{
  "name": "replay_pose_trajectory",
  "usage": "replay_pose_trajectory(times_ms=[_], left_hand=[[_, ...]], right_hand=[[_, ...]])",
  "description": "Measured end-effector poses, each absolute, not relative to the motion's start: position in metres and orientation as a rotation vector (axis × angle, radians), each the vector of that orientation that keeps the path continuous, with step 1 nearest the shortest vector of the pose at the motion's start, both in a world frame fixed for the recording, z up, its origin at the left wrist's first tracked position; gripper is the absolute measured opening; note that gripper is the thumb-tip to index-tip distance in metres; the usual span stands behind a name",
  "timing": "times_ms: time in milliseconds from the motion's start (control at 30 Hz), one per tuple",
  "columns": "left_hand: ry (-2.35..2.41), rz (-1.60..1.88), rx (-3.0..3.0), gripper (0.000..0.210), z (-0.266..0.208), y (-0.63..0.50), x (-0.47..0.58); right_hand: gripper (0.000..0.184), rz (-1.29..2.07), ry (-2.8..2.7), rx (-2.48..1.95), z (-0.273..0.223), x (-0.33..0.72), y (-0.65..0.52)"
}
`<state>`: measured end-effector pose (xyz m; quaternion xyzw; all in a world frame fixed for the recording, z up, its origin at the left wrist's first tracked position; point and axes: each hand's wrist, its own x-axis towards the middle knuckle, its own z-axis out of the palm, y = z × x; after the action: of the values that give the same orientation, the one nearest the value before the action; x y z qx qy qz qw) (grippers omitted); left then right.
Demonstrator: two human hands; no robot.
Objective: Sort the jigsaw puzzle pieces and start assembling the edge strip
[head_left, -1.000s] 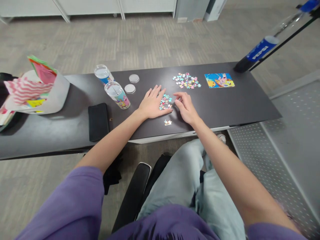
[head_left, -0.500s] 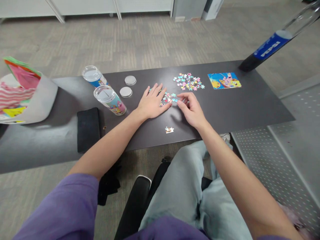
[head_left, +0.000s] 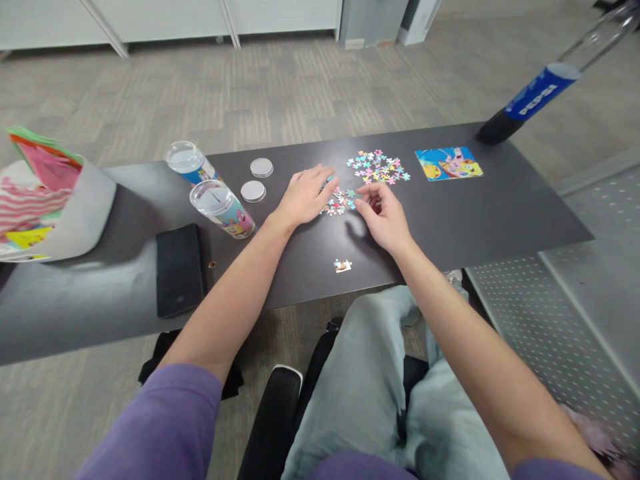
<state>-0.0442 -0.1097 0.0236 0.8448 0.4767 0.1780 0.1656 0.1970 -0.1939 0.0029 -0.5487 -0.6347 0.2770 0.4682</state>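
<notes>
Puzzle pieces [head_left: 339, 207] between the near and far edges of the surface [head_left: 460, 227] could stray into the farther pile [head_left: 379, 167] if the open left hand [head_left: 307, 195] sweeps wide (whether the curled right hand [head_left: 384, 217] grips one is unclear).

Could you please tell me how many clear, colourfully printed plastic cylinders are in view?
2: the nearer cylinder, left of the left hand; the farther cylinder, beyond the first, near the far edge of the dark table.
</notes>
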Motion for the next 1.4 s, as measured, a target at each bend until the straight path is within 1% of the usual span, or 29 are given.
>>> replay_pose_trajectory(times_ms=[133, 233, 333, 500, 600, 700, 867, 967, 1100, 1233, 1333, 1400], left_hand=[[1.308, 0.736, 2.380, 0.075, 0.017, -0.097, -0.057], [1.338, 0.870, 2.326, 0.079, 0.015, -0.093, -0.063], [1.319, 0.920, 2.306, 0.078, 0.015, -0.092, -0.065], [1.336, 1.031, 2.330, 0.070, 0.015, -0.090, -0.063], [1.308, 1.116, 2.282, 0.067, 0.014, -0.086, -0.060], [1.226, 1.222, 2.194, 0.072, 0.012, -0.082, -0.058], [1.171, 1.305, 2.137, 0.078, 0.006, -0.080, -0.059], [1.170, 1.328, 2.127, 0.083, 0.004, -0.077, -0.059], [1.182, 1.337, 2.126, 0.088, 0.000, -0.074, -0.058], [1.160, 1.349, 2.101, 0.093, 0.000, -0.073, -0.058], [1.119, 1.358, 2.107, 0.092, 0.000, -0.071, -0.059], [1.092, 1.364, 2.135, 0.088, -0.001, -0.066, -0.061]], right_hand=[[0.033, 0.648, -1.618, -1.343, 0.006, 0.200, -0.187], [0.025, 0.548, -1.714, -1.367, 0.007, 0.204, -0.168], [0.024, 0.452, -1.771, -1.402, 0.004, 0.205, -0.150], [0.029, 0.338, -1.842, -1.482, 0.000, 0.196, -0.147], [0.022, 0.333, -1.907, -1.545, 0.005, 0.191, -0.152], [0.013, 0.342, -1.981, -1.577, 0.014, 0.190, -0.155], [0.009, 0.410, -2.064, -1.562, 0.024, 0.189, -0.156], [0.010, 0.440, -2.074, -1.523, 0.027, 0.189, -0.158], [0.015, 0.484, -2.092, -1.453, 0.031, 0.189, -0.164], [0.014, 0.587, -2.078, -1.297, 0.029, 0.188, -0.158], [0.017, 0.738, -1.936, -1.147, 0.022, 0.190, -0.152], [0.024, 0.808, -1.825, -1.101, 0.017, 0.194, -0.158]])
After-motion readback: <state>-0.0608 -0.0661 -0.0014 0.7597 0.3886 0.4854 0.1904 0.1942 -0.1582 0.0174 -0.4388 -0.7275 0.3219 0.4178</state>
